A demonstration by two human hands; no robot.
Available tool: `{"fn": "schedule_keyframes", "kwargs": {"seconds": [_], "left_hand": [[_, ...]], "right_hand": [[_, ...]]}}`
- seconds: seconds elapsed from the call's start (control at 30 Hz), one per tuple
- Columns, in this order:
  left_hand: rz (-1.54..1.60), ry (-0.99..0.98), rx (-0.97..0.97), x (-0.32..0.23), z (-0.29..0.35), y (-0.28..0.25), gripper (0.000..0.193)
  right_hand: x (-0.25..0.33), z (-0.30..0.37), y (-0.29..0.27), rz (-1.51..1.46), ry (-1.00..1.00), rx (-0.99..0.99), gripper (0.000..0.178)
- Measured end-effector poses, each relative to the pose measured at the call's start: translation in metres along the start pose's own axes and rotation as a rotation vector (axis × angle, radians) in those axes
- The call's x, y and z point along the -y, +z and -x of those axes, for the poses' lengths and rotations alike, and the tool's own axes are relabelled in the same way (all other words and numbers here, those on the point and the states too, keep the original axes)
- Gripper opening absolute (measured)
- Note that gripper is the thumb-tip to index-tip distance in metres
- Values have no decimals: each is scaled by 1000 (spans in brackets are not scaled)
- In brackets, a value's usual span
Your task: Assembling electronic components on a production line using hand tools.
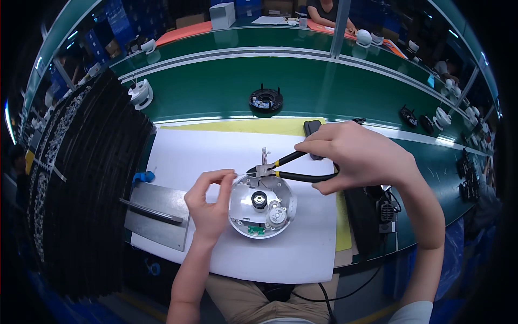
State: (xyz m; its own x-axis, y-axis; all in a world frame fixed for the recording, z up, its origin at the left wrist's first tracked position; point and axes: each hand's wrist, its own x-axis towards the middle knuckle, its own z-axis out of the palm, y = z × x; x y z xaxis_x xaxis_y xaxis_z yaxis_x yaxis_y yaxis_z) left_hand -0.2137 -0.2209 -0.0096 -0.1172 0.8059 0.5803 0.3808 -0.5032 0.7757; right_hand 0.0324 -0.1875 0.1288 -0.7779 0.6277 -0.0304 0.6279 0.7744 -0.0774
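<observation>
In my right hand (369, 154) is a pair of cutting pliers (305, 176) with black and yellow handles, spread somewhat apart. The pliers' metal head lies over the far rim of a round white housing (294, 208), beside a short bundle of wires (264, 155) that sticks up. Thumb and forefinger of my left hand (209, 208) pinch a thin white strip (245, 173) that runs toward the jaws. Inside the housing sit a black round hub, a silver motor (277, 216) and a small green circuit board (256, 230). Whether the jaws touch the strip is too small to tell.
White paper (302, 259) covers the bench. To the left are a metal plate (156, 232) with a bar on it, a blue clip (144, 176) and stacked black trays (86, 189). A black round part (265, 100) stands on the green conveyor (216, 92); a person works beyond.
</observation>
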Motion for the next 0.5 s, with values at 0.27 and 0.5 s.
{"fn": "schedule_keyframes", "kwargs": {"seconds": [0.27,0.5], "left_hand": [[885,-233,136,-21,66,-64,8],[460,-970,1173,12,190,-69,21]], "right_hand": [[-8,66,25,-306,83,-458,65],[38,96,84,-605,230,-601,64]]}}
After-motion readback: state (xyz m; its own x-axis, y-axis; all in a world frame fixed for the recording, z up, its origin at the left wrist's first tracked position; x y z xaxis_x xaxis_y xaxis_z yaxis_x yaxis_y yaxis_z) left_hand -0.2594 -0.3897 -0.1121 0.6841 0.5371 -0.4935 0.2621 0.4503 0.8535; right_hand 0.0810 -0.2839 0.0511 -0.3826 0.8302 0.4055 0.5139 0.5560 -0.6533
